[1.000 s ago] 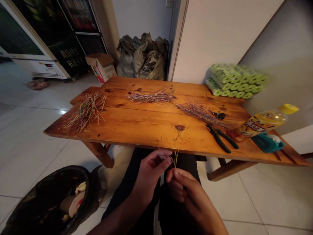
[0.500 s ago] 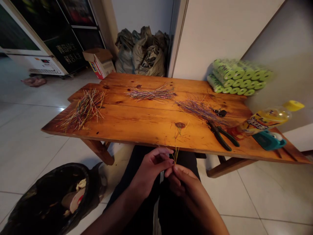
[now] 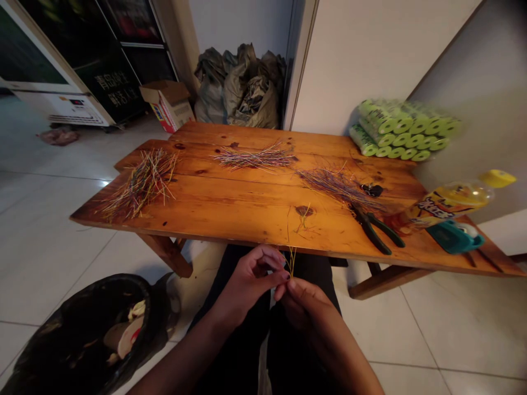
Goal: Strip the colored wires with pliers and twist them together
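Several thin yellow wires [image 3: 292, 262] stand up in a small fan from between my fingertips, just past the table's front edge and above my lap. My right hand [image 3: 309, 302] pinches their lower ends between thumb and forefinger. Beside it, my left hand [image 3: 255, 277] is closed with thumb and fingers at the same wires; its exact grip is partly hidden. Short loose wire scraps [image 3: 303, 222] lie on the wooden table [image 3: 230, 206] just beyond. Farther off are three wire piles: a mixed-colour one [image 3: 142, 184], a pale one [image 3: 255, 158] and a purplish one [image 3: 333, 184].
Dark-handled pliers [image 3: 374, 230], a drink bottle [image 3: 448, 203] and a teal tape dispenser [image 3: 453, 236] lie at the table's right. Green-wrapped rolls [image 3: 403, 129] are stacked behind. A black-lined bin [image 3: 140, 285] stands at lower left. Sacks [image 3: 242, 88] and a carton [image 3: 168, 104] sit beyond the table.
Both hands have shifted slightly left with the wires. The wires now stand closer together, with one long strand reaching higher.
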{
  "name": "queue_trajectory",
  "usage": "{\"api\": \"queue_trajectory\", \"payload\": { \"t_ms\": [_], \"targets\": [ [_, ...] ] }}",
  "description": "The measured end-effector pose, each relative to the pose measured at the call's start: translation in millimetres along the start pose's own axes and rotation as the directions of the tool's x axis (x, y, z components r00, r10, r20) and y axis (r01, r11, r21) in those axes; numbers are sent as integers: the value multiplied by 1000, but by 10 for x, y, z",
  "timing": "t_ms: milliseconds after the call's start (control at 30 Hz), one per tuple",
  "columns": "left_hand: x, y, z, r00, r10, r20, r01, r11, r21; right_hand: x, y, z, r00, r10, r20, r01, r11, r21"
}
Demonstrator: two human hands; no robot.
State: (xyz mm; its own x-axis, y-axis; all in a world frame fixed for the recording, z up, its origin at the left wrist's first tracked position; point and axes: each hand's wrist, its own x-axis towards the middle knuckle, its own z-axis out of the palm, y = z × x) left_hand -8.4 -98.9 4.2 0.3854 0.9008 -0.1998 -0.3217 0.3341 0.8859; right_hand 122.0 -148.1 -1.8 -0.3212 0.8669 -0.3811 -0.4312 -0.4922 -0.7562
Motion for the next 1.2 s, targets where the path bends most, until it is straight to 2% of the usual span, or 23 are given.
{"api": "queue_trajectory", "payload": {
  "t_ms": [200,400,600,867,1067,1200],
  "targets": [
    [-4,-16,-9,995,42,-88,-38,998,45,0,-7,5,1000,-10,7,10,999,-34],
    [10,-10,-5,989,35,-143,-35,999,2,10,5,-1,1000,12,11,-11,999,-32],
    [52,83,18,974,66,-217,-95,988,-124,-24,38,-36,1000,21,14,-20,999,-51],
    [118,162,22,954,169,-246,-198,976,-96,-83,31,-46,998,66,25,-64,995,-81],
    [95,148,20,968,160,-192,-181,978,-100,-96,66,-59,997,65,35,-62,996,-68],
    [58,119,17,997,41,-62,-51,984,-170,-96,78,-62,998,58,36,-56,997,-51]
  ]
}}
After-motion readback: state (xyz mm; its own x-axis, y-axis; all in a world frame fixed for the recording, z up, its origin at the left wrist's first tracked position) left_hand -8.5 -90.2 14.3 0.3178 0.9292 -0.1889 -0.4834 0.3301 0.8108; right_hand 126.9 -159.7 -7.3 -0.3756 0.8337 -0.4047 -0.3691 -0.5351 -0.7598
